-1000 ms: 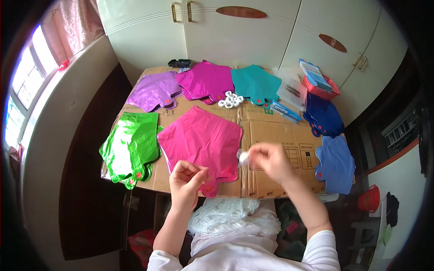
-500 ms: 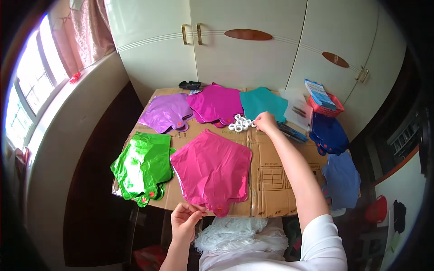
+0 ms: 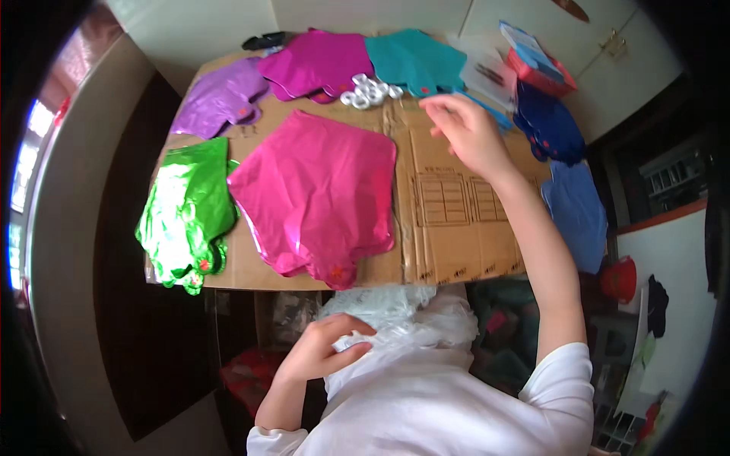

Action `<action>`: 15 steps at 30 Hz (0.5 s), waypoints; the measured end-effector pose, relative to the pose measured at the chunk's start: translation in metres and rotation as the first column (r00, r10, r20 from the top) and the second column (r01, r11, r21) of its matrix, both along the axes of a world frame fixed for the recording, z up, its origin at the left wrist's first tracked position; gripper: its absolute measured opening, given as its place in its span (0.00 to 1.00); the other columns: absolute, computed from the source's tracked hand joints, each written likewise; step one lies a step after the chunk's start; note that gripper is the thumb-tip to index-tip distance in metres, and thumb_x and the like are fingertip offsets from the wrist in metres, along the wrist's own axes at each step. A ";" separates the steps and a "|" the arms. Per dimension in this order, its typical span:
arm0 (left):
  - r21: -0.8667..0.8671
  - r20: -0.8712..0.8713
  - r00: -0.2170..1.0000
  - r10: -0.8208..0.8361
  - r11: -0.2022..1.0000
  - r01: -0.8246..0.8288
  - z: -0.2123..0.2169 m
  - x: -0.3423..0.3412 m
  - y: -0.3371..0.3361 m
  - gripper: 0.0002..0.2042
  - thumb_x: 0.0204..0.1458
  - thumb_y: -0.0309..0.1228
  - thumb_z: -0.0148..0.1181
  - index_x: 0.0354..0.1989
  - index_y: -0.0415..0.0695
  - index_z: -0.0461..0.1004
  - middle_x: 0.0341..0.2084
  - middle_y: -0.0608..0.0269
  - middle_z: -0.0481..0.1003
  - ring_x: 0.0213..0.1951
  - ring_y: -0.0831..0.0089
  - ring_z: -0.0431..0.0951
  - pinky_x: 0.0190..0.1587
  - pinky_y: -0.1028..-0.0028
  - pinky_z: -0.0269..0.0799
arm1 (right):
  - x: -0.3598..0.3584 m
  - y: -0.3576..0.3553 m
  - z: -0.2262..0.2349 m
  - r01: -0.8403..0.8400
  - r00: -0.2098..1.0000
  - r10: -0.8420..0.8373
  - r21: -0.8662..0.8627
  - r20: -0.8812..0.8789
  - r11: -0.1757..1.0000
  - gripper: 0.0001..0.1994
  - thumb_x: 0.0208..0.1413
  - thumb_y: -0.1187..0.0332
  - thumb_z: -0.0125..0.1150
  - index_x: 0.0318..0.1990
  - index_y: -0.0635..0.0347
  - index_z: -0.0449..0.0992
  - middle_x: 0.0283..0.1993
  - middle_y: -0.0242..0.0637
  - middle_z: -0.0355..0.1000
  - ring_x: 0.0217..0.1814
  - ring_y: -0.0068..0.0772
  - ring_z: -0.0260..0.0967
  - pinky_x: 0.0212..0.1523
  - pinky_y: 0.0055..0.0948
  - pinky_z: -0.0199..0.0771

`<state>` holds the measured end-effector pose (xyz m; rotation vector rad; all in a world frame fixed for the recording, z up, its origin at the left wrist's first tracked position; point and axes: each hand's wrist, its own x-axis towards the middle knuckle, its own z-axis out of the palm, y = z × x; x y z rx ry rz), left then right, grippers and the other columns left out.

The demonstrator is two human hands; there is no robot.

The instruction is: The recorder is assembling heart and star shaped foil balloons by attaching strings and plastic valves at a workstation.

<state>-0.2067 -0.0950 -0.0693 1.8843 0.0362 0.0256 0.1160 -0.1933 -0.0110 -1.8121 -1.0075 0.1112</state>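
Note:
My right hand (image 3: 465, 135) hovers above the cardboard sheet (image 3: 456, 220) that covers the table, fingers loosely apart and holding nothing. It is just right of a cluster of small white rolls (image 3: 370, 90) and below a teal foil balloon (image 3: 414, 61). My left hand (image 3: 328, 346) is down at my lap, its fingers curled into a crinkled white plastic bag (image 3: 403, 315). A stack of flat pink foil balloons (image 3: 315, 197) lies on the cardboard between the two hands.
Green (image 3: 186, 213), purple (image 3: 220, 95) and magenta (image 3: 319, 64) foil balloons lie left and far. Dark blue (image 3: 547, 125) and light blue (image 3: 578, 213) ones hang off the right edge. A red and blue box (image 3: 532, 57) sits far right; a red bucket (image 3: 620, 277) stands on the floor.
My right hand has pulled back from the white rolls toward me. My left hand left the pink balloons' near edge and dropped to the white plastic in my lap.

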 end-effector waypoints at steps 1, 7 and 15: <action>0.134 -0.040 0.999 -0.034 0.990 0.039 -0.010 0.007 -0.013 0.10 0.43 0.27 0.61 0.35 0.41 0.74 0.30 0.58 0.75 0.35 0.61 0.75 0.37 0.69 0.70 | -0.025 -0.029 0.006 -0.065 0.996 0.065 0.009 -0.069 0.998 0.12 0.59 0.63 0.50 0.41 0.63 0.74 0.33 0.33 0.71 0.26 0.18 0.66 0.24 0.18 0.64; 0.661 0.108 0.994 0.035 0.744 -0.098 -0.104 0.075 -0.084 0.23 0.38 0.39 0.64 0.44 0.41 0.70 0.44 0.49 0.69 0.47 0.52 0.68 0.46 0.59 0.66 | -0.124 -0.145 0.000 -0.287 0.913 0.302 0.092 -0.275 0.953 0.05 0.52 0.73 0.58 0.33 0.64 0.77 0.29 0.37 0.74 0.27 0.26 0.72 0.29 0.21 0.70; 0.265 0.017 0.962 0.274 0.926 -0.269 -0.186 0.067 -0.023 0.20 0.45 0.26 0.58 0.49 0.38 0.66 0.43 0.52 0.71 0.47 0.61 0.71 0.49 0.66 0.66 | -0.157 -0.204 -0.076 -0.112 0.800 0.081 -0.015 -0.594 0.994 0.06 0.53 0.73 0.57 0.37 0.64 0.76 0.29 0.35 0.74 0.31 0.21 0.71 0.29 0.20 0.69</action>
